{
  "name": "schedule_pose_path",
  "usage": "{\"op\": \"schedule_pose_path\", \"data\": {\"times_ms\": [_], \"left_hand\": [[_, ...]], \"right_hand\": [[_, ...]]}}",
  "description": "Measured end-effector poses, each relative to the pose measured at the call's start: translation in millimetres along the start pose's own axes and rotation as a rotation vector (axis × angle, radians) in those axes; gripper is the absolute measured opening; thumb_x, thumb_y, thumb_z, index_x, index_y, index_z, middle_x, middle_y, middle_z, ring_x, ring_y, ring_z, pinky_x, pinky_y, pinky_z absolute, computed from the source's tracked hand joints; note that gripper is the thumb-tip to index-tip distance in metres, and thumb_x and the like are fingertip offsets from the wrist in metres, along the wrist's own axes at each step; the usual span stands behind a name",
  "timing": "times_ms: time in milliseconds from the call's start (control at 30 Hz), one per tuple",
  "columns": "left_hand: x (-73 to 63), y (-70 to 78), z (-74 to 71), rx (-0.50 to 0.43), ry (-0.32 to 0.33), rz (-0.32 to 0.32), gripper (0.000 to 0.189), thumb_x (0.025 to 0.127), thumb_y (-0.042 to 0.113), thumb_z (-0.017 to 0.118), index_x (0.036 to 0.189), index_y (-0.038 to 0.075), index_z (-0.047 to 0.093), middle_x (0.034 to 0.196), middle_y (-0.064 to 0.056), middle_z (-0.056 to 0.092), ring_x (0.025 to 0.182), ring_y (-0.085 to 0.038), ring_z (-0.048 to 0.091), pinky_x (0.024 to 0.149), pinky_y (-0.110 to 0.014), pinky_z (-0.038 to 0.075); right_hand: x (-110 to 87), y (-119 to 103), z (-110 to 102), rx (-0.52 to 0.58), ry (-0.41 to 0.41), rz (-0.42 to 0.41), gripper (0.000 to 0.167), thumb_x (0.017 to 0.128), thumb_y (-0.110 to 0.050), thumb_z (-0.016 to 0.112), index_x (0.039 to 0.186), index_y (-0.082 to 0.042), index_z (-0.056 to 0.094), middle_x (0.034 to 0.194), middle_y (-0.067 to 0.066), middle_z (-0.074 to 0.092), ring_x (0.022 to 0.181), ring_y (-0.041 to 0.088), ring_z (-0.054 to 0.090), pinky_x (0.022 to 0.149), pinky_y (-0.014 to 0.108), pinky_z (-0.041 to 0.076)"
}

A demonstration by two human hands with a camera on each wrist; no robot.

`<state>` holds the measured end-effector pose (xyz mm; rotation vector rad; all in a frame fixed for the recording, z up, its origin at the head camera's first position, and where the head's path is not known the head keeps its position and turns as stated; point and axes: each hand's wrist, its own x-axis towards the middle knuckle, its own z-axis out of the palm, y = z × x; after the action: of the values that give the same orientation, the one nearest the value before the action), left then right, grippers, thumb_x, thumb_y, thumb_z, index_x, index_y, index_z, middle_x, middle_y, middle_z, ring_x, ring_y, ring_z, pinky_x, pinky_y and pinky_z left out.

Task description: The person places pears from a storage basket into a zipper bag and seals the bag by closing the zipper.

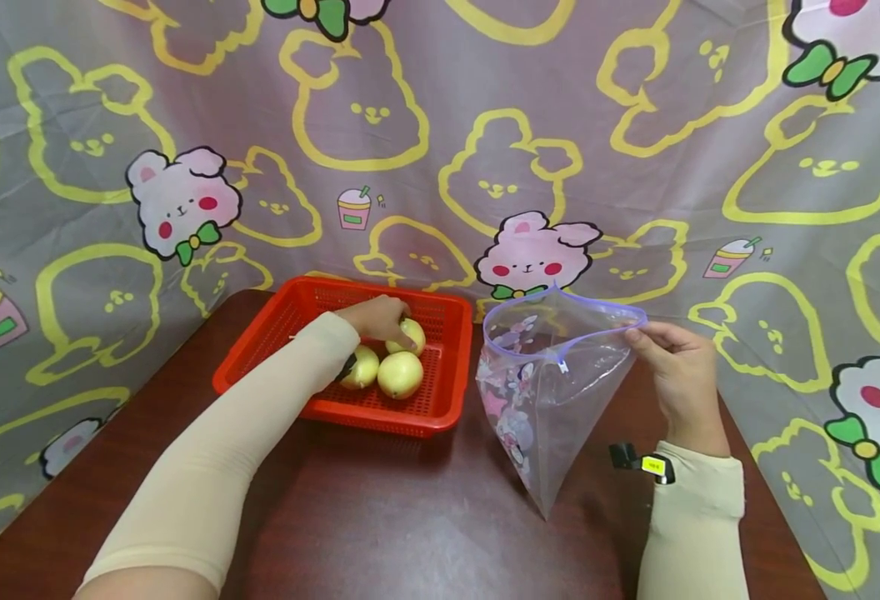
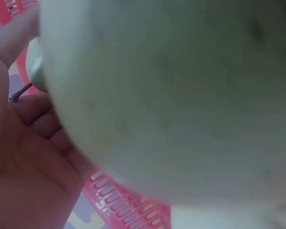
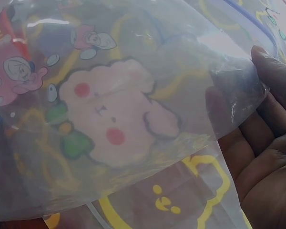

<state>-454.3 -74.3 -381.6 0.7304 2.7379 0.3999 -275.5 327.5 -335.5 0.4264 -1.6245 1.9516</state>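
Observation:
My left hand [image 1: 375,317] reaches into a red plastic basket [image 1: 455,367] and grips a pale yellow pear [image 1: 413,335] with thumb and fingers. Close by lie two more pears, the front one [image 1: 400,375] and another [image 1: 361,367] under the wrist. In the left wrist view a big blurred pear [image 2: 171,95] fills most of the picture; behind it, the gripped pear [image 2: 35,67] shows its stem by the fingers. My right hand [image 1: 683,367] pinches the right corner of a clear zip bag [image 1: 567,400] with a purple rim. The bag hangs with its mouth spread and its bottom corner pointing down.
A dark reddish-brown table [image 1: 380,517] lies under the basket and bag. Behind and at both sides hangs a grey cloth [image 1: 425,200] with cartoon animals. A small black camera [image 1: 623,456] juts from the right wrist.

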Motion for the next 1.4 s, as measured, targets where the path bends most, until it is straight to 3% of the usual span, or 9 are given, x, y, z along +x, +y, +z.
{"op": "schedule_pose_path", "data": {"times_ms": [267, 833, 1400], "left_hand": [[2.6, -0.9, 4.3, -0.04, 0.011, -0.001, 0.078, 0.076, 0.051, 0.079, 0.134, 0.005, 0.055, 0.127, -0.01, 0.058, 0.117, -0.027, 0.053, 0.098, -0.043, 0.042], [0.7, -6.8, 5.5, -0.061, 0.038, 0.011, 0.071, 0.075, 0.05, 0.079, 0.127, 0.007, 0.059, 0.12, -0.008, 0.061, 0.111, -0.024, 0.054, 0.096, -0.042, 0.043], [-1.5, -7.9, -1.1, -0.098, 0.054, 0.02, 0.071, 0.074, 0.05, 0.08, 0.128, 0.008, 0.06, 0.122, -0.006, 0.061, 0.112, -0.023, 0.055, 0.094, -0.041, 0.044]], "right_hand": [[-2.0, -0.1, -3.3, -0.026, -0.031, -0.001, 0.012, 0.082, 0.01, 0.071, 0.092, 0.016, 0.069, 0.082, 0.009, 0.073, 0.076, 0.015, 0.069, 0.073, 0.024, 0.053], [-1.8, -0.8, 0.0, -0.021, 0.001, 0.006, 0.009, 0.081, 0.016, 0.068, 0.091, 0.017, 0.069, 0.079, 0.008, 0.073, 0.074, 0.014, 0.069, 0.071, 0.023, 0.053], [-1.4, -2.0, -0.1, -0.013, -0.008, 0.001, 0.008, 0.082, 0.016, 0.067, 0.09, 0.018, 0.068, 0.08, 0.009, 0.073, 0.073, 0.015, 0.068, 0.068, 0.023, 0.053]]}}
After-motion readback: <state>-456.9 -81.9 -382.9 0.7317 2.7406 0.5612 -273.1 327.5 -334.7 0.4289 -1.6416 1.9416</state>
